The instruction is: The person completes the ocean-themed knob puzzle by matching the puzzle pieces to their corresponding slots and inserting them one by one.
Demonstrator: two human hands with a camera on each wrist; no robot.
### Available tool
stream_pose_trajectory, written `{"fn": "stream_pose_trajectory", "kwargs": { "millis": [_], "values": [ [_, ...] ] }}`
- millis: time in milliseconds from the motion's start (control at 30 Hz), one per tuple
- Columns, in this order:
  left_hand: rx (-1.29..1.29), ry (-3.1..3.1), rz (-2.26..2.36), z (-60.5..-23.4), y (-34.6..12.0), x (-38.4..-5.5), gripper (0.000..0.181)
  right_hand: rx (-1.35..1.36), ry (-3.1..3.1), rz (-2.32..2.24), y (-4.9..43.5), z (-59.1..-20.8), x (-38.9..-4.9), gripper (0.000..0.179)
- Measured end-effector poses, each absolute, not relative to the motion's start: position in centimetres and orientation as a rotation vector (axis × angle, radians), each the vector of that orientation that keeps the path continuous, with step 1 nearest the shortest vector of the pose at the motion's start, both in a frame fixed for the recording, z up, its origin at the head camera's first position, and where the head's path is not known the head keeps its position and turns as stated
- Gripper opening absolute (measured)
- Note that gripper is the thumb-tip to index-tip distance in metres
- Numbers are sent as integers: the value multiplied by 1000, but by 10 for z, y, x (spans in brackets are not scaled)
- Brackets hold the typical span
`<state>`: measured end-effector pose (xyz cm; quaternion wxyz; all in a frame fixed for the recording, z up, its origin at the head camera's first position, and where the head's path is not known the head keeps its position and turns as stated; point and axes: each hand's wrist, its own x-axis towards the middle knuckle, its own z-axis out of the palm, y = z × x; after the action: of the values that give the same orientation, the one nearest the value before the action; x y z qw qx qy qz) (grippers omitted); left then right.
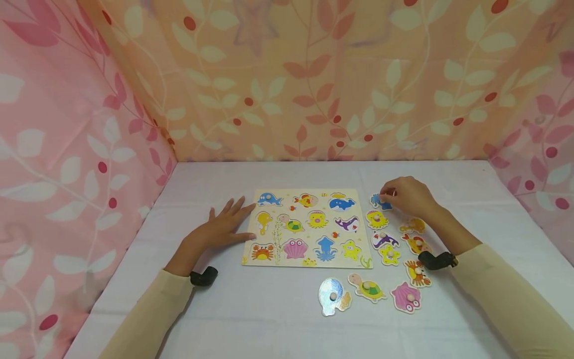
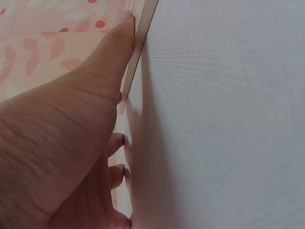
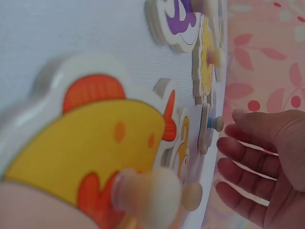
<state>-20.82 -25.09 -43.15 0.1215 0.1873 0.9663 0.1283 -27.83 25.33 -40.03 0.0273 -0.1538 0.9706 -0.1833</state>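
My left hand (image 1: 221, 224) lies with fingers spread at the left edge of a wooden puzzle board (image 1: 278, 267), its thumb at the board's edge. In the left wrist view, the thumb overlaps the board's side (image 2: 142, 36). My right hand (image 1: 410, 194) is over a blue squid piece (image 1: 374, 201) at the board's upper right. The right wrist view has its thumb and loosely bent fingers (image 3: 248, 157) close to that piece's knob (image 3: 219, 124), with a small gap between. A blue dolphin piece (image 1: 269, 198) with a knob sits in the board's top left slot.
Right of the board lie knobbed pieces: octopus (image 1: 373, 223), purple whale (image 1: 381, 242), starfish (image 1: 389, 258), seahorse (image 1: 414, 225), fish (image 1: 412, 244) and crab (image 1: 414, 279). Nearer me are a shell (image 1: 402, 295), a turtle (image 1: 372, 291) and a shiny blue whale (image 1: 329, 291). Floral cloth (image 1: 278, 99) hangs behind.
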Motion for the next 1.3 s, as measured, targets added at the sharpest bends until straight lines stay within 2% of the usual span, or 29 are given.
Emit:
{"fn": "stream_pose_trajectory", "kwargs": {
  "millis": [433, 900, 1300],
  "values": [
    [549, 2811, 374, -427, -249, -207, 94, -380, 2949, -503, 253, -402, -280, 27],
    [546, 2810, 359, -427, -248, -208, 93, -424, 2998, -481, 260, -402, -280, 17],
    [533, 2815, 349, -431, -250, -208, 95, -334, 3026, -510, 263, -408, -281, 28]
  ]
}}
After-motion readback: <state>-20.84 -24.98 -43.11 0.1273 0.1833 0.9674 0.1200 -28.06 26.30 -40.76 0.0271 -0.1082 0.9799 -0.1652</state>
